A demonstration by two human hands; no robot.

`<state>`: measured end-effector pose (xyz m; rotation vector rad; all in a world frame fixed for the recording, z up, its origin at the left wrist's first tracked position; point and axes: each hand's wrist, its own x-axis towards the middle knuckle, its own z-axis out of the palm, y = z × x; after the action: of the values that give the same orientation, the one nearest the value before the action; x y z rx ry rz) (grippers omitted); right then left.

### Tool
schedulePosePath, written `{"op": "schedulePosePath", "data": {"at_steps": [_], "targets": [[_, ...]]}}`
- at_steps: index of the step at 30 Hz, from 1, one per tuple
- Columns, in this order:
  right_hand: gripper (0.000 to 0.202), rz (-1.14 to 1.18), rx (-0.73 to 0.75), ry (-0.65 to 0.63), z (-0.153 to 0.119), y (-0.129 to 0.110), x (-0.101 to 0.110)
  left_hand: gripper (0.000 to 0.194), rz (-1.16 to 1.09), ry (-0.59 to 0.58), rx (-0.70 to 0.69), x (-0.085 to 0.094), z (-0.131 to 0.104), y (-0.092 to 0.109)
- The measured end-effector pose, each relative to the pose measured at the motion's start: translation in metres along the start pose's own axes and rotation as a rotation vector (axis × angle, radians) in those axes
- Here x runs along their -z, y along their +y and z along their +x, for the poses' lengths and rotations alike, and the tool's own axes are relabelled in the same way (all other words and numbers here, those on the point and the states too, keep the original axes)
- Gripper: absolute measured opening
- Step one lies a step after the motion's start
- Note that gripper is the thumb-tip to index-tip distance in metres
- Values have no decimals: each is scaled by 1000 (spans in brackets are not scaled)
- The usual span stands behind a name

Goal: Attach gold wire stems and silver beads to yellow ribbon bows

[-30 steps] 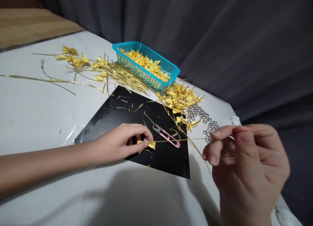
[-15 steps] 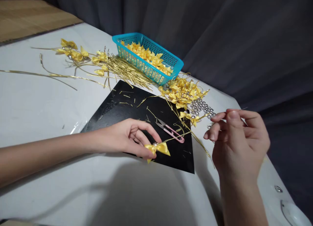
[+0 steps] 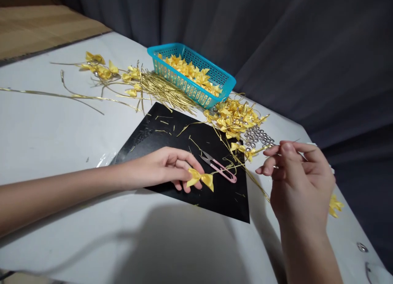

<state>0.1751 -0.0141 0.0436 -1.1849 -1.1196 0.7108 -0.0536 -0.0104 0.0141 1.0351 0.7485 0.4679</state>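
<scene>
My left hand [image 3: 175, 169] has a yellow ribbon bow [image 3: 206, 179] between thumb and fingers, above a black mat [image 3: 172, 197]. From the bow a thin gold cord [image 3: 227, 168] runs right toward my right hand [image 3: 297, 173]. That hand's thumb and index finger are pinched together on the cord, and a fine tip sticks out past them. Below the cord on the mat lie pink-handled thread snips [image 3: 219, 167], blades pointing away to the left.
Yellow bows fill a blue basket [image 3: 227, 85] at the back. Beside it lie a bundle of gold cords [image 3: 167, 91], a heap of finished-looking bows [image 3: 236, 114] and silver beads [image 3: 258, 136]. Cord scraps dot the mat. A dark curtain [image 3: 276, 50] hangs behind the white table [image 3: 61, 140].
The bow has turned in my left fingers and now faces me, slightly higher; the pearl-like bead on it no longer shows. My right hand keeps its pinch. The whole view has shifted slightly.
</scene>
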Motion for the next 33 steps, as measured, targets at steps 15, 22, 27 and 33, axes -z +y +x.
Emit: {"op": "schedulePosePath", "data": {"at_steps": [15, 22, 27, 33], "targets": [[4, 228, -88, -208, -7, -26, 6, 11, 7, 24, -181, 5, -1, -3], [3, 205, -51, -303, -14, -31, 11, 14, 11, 26, -132, 4, -1, -6], [10, 110, -15, -340, -18, -32, 11, 16, 66, 44, -190, 3, 3, -7], [9, 49, 98, -335, -19, -31, 16, 15, 156, 90, -174, 3, 5, -6]]}}
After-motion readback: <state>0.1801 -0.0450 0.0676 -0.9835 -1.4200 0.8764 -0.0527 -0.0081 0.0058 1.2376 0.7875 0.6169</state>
